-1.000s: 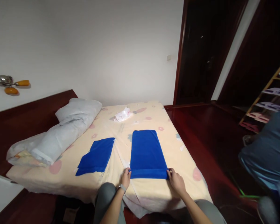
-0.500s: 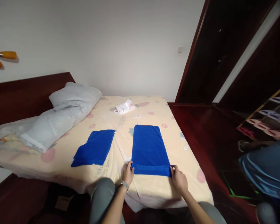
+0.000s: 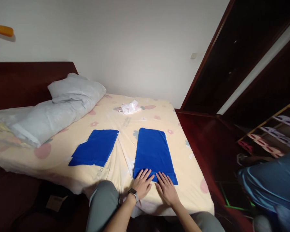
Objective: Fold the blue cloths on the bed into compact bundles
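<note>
A blue towel (image 3: 151,148) lies flat on the bed, its near end turned up in a narrow folded strip. My left hand (image 3: 142,184) rests open with the fingers spread over the left part of that strip. Close beside it, my right hand (image 3: 166,188) lies flat on the strip's right part, fingers stretched out. Neither hand grips the cloth. To the left is a second blue towel (image 3: 94,148), folded unevenly and lying apart from the hands.
A grey quilt (image 3: 62,108) is bunched on the left of the patterned bed sheet (image 3: 193,180). Near the wall lies a crumpled white plastic bag (image 3: 130,107). At right are a person's blue-clad leg (image 3: 273,177) and a shoe rack (image 3: 261,128) with slippers.
Both hands have let go of the towel's near corners and moved inward, now lying flat on the folded strip. The view has tilted slightly.
</note>
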`<action>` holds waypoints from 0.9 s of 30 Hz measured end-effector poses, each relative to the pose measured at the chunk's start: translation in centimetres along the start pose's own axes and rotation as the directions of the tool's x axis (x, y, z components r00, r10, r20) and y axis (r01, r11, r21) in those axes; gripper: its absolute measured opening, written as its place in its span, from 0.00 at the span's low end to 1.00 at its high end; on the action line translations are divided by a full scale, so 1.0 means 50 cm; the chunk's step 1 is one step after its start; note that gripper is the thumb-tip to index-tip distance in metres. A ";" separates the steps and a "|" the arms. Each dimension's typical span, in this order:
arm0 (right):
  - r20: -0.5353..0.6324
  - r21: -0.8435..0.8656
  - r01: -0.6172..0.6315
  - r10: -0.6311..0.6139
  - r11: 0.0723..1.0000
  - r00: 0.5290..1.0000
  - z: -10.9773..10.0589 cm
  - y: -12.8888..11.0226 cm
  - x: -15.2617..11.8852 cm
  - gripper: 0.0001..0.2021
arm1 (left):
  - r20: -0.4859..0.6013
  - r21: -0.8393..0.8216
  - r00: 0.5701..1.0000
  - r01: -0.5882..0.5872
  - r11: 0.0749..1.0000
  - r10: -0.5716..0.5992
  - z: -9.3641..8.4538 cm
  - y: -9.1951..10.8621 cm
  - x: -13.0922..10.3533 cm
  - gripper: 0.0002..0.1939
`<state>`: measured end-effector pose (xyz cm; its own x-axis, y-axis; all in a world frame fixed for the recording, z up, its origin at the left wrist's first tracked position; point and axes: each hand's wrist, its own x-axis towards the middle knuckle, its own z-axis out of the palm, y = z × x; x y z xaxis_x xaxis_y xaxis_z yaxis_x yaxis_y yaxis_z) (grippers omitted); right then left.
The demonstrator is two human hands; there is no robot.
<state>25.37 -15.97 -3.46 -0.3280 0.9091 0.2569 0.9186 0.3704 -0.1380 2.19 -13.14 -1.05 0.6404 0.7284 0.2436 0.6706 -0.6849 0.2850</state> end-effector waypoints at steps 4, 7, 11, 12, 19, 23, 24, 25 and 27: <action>0.008 0.003 -0.039 0.039 0.999 0.999 0.025 0.029 -0.019 0.29 | 0.063 0.017 0.991 0.121 0.993 -0.122 0.024 -0.018 -0.014 0.29; 0.057 0.032 -0.070 0.068 0.997 0.996 0.017 0.071 -0.028 0.30 | 0.092 0.026 0.979 0.180 0.983 -0.181 0.021 -0.035 -0.020 0.30; 0.121 0.170 -0.076 0.055 0.983 0.991 -0.006 0.105 -0.022 0.30 | 0.137 0.022 0.966 0.216 0.976 -0.217 -0.001 -0.046 -0.011 0.31; 0.128 0.232 -0.101 0.073 0.968 0.989 -0.011 0.110 -0.019 0.30 | 0.150 0.015 0.964 0.220 0.975 -0.219 -0.008 -0.050 -0.008 0.31; 0.148 0.433 -0.383 0.355 0.816 0.923 -0.044 0.158 -0.016 0.25 | 0.100 -0.377 0.945 0.326 0.867 -0.312 -0.046 -0.122 0.007 0.26; 0.199 0.498 -0.472 0.434 0.727 0.879 -0.057 0.188 -0.002 0.24 | 0.039 -0.491 0.894 0.406 0.771 -0.446 -0.051 -0.159 0.021 0.15; 0.210 0.505 -0.490 0.449 0.711 0.868 -0.059 0.194 0.005 0.25 | 0.026 -0.503 0.878 0.425 0.752 -0.478 -0.048 -0.164 0.027 0.15; 0.221 0.505 -0.511 0.468 0.696 0.856 -0.060 0.199 0.014 0.25 | 0.013 -0.514 0.857 0.447 0.732 -0.514 -0.044 -0.166 0.032 0.15; 0.238 0.478 -0.562 0.516 0.675 0.823 -0.060 0.209 0.033 0.26 | -0.014 -0.523 0.809 0.496 0.693 -0.588 -0.032 -0.169 0.044 0.17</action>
<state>35.11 -11.18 -1.61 0.1521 0.9845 -0.0875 0.6988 -0.1698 -0.6949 -2.66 -5.72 -1.46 0.1183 0.9921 0.0419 0.5868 -0.1039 0.8031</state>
